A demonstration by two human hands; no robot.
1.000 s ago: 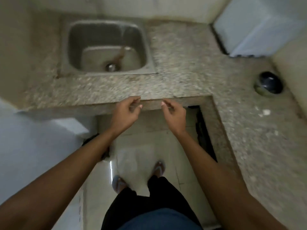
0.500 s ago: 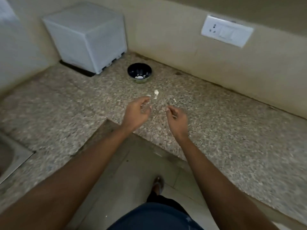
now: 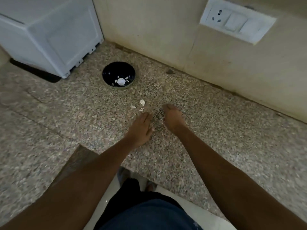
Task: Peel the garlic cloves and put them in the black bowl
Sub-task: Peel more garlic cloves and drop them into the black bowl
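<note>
- Speckled granite counter (image 3: 216,138) running to a wall corner, white appliance (image 3: 49,35) sitting far left.
- Black bowl (image 3: 106,75) sitting far-centre, already holding pale garlic pieces (image 3: 121,81).
- Garlic scraps (image 3: 142,102) lying between bowl and hands.
- Left hand (image 3: 140,130) and right hand (image 3: 172,117) hovering close together, fingers pointing down; cannot tell whether pinching anything.
- Likely between cloves; next move calling for picking up a scrap.

Hands: two, a left hand (image 3: 139,130) and a right hand (image 3: 172,117), side by side over the speckled stone counter (image 3: 224,130).
Black bowls: one black bowl (image 3: 118,75), far ahead and left of the hands.
White garlic bits in the bowl: one big garlic clove (image 3: 121,81) and a few tiny bits, too small to count.
Garlic peel scraps (image 3: 142,102): about three, just ahead of the left hand.
White boxes: one white box (image 3: 49,34), far left.
Wall sockets: one wall socket plate (image 3: 237,22), far right.
</note>
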